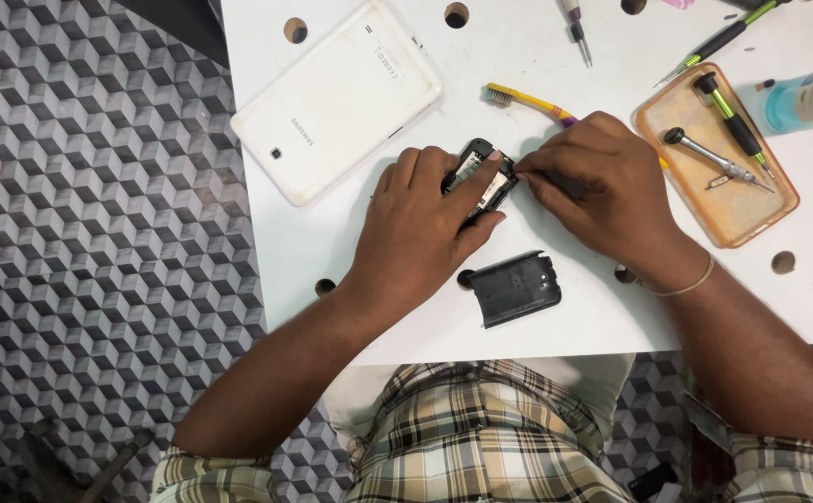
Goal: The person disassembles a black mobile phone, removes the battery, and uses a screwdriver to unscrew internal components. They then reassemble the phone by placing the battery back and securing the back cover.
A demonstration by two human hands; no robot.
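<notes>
A small black mobile phone with its back removed (477,174) is being held flat on the white surface with round holes (351,251), near the middle of it. The phone is being gripped by the left hand (420,224), whose fingers are being closed over its near side and lower end. The right hand (602,182) is being pressed against the phone's right edge, its fingertips (524,170) being pinched together at that edge; whether anything small is being held between them cannot be told. The two hands are being kept together, touching at the phone.

A dark grey plastic back cover (514,288) is being left lying just below the hands, apart from them. A white tablet lying face down (337,101) is being kept at the upper left of the surface, near the left hand. A yellow-handled toothbrush (528,100) is lying just above the right hand, partly hidden by it. An orange translucent tray (716,154) is lying to the right of the right hand, and a green-and-black screwdriver (731,119) and a metal screwdriver with a black knob (704,154) are being carried in it. A blue-capped bottle (812,96) is lying at the right edge.
</notes>
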